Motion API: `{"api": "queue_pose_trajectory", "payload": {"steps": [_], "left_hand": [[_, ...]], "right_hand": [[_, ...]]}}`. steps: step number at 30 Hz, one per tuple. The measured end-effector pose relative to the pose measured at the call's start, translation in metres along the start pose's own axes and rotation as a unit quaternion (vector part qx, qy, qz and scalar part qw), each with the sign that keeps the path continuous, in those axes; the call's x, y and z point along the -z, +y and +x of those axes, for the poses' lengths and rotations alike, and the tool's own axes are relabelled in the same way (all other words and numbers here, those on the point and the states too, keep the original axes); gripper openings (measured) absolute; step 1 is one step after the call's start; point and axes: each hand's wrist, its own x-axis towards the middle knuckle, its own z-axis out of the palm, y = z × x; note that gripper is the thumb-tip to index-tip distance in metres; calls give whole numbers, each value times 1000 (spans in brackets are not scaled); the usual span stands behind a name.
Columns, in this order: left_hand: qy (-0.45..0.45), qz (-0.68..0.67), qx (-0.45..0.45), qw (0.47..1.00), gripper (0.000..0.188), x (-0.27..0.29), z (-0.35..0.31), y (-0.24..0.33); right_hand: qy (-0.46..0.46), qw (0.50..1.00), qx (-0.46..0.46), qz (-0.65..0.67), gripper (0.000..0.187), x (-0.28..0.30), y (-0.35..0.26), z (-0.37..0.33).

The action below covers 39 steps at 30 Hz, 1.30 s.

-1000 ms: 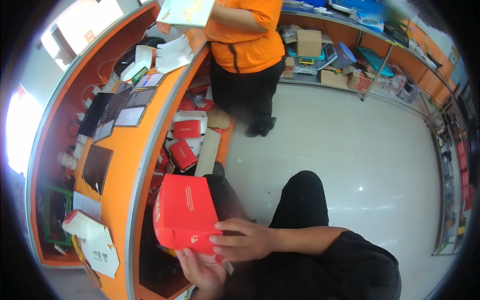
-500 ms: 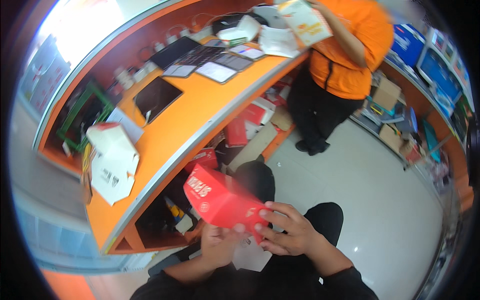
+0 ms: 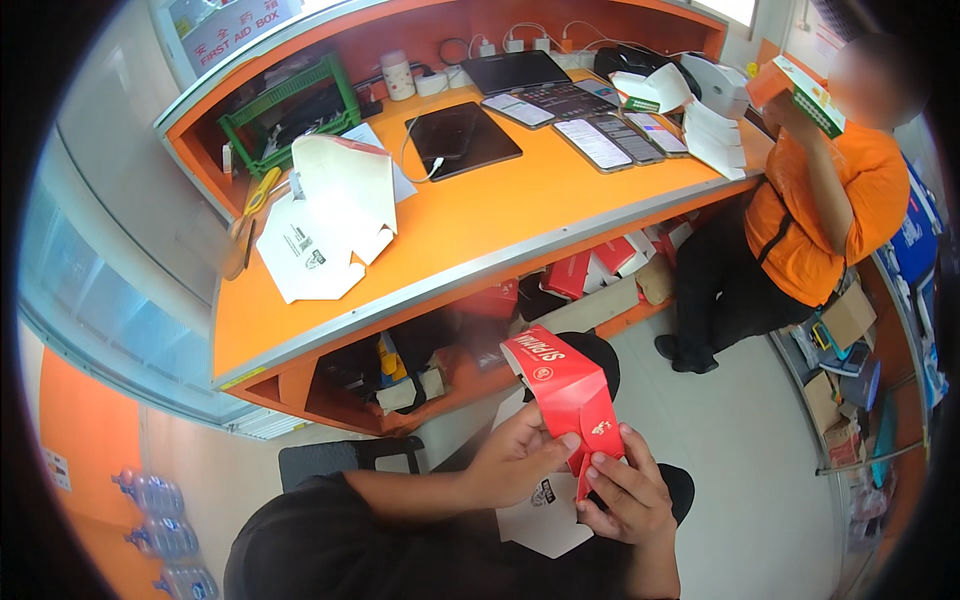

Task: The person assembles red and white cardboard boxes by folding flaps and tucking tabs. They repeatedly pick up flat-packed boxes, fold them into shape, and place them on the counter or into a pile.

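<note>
Over my lap, a red carton, partly folded, is held between both hands. My left hand grips its lower left edge, the thumb on the outside and the fingers partly hidden inside. My right hand is closed on the lower right end, fingers bent across the red flaps. Beneath the hands, a flat white carton sheet with a small dark print lies on my lap.
White carton pieces lie on the orange desk near yellow-handled scissors, a black tablet and several phones. A co-worker in an orange shirt stands at right holding a carton. Water bottles stand at lower left.
The view has swung left, so the desk and co-worker sit further right. The red carton is turned more upright, and both hands have shifted their hold along it.
</note>
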Motion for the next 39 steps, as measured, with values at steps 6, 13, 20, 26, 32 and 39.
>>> {"api": "queue_pose_trajectory", "payload": {"steps": [6, 13, 20, 26, 32, 39], "left_hand": [[-11, 53, 30, 998, 37, 0, -2, -1], [-41, 82, 52, 994, 35, 0, -5, 0], [-44, 116, 6, 992, 27, -6, -1, -4], [-164, 460, 25, 872, 22, 19, 12, 23], [-386, 627, -60, 674, 26, 58, 21, 20], [-402, 612, 28, 681, 18, 89, 7, 4]], "right_hand": [[17, 997, -49, -48, 37, -7, -2, -3], [49, 995, -65, -63, 33, -17, -4, -8], [142, 980, -85, -113, 25, -27, -5, -9], [213, 968, -125, 45, 26, -30, 8, -26], [368, 588, -532, 485, 58, -46, 67, -64], [245, 520, -434, 693, 81, -48, 66, -123]]}}
